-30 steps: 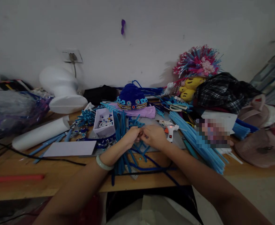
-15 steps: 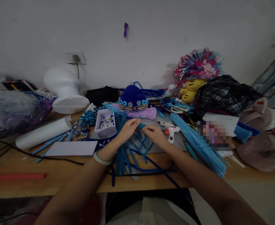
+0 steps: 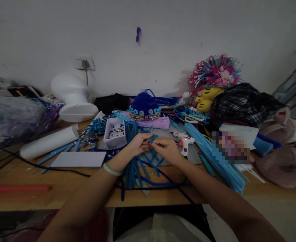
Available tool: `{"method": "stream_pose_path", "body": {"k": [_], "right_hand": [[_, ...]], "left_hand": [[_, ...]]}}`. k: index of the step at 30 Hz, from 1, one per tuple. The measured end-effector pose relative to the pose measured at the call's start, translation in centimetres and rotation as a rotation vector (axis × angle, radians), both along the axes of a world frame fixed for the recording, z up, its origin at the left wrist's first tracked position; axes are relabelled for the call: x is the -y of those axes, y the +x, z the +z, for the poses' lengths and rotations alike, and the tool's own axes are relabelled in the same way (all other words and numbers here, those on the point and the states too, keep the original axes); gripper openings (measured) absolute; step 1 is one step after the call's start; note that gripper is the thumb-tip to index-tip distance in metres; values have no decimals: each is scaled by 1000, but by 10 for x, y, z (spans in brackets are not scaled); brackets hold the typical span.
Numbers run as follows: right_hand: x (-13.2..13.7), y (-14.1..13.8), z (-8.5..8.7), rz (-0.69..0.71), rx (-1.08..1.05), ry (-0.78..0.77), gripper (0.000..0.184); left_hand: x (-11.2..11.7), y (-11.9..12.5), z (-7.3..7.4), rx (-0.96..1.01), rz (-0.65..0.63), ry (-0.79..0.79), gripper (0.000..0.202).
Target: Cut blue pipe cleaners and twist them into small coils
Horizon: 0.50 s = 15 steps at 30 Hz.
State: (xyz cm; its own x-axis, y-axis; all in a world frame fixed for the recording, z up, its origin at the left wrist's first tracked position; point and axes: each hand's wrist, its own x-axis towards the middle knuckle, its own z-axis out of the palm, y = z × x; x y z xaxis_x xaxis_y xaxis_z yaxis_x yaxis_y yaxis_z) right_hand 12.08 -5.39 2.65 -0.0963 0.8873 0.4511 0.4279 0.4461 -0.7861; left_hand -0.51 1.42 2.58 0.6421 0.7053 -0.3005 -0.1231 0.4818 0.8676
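My left hand (image 3: 142,143), a pale bangle on its wrist, pinches a short blue pipe cleaner (image 3: 151,128) whose tip pokes up above the fingers. Against it, my right hand (image 3: 166,148) is closed, thumb and fingertips meeting the left fingers at the same piece; its lower part is hidden. Cut blue pipe cleaner pieces (image 3: 148,169) lie scattered under both hands. Just behind them sits a dark blue headpiece (image 3: 144,104) with beads and gems along its front. To the right of my right hand lies a white hot glue gun (image 3: 186,143), its small light glowing red.
An open white box (image 3: 115,141) of beads stands left of my hands. Bundled light blue pipe cleaners (image 3: 213,154) lie on the right. A white foam head (image 3: 73,97) stands at the back left. A black cable (image 3: 59,170) crosses the wooden table (image 3: 87,195).
My hands have come together, fingertips now touching, where a small gap was between them. The left hand has lowered slightly and curled its fingers. The view has shifted a little.
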Motion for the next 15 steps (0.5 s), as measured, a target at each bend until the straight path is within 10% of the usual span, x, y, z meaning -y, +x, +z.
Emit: {"method": "stream_pose_path", "body": {"k": [8,15], "right_hand": [[-6,3,-4,1,-41,-1,17],[-26,28,1,-311,-91,-185,21]], "left_hand": [[4,8,-8,72,-89,-355,31],[-16,-7,-2,-154,214,377,28]]}}
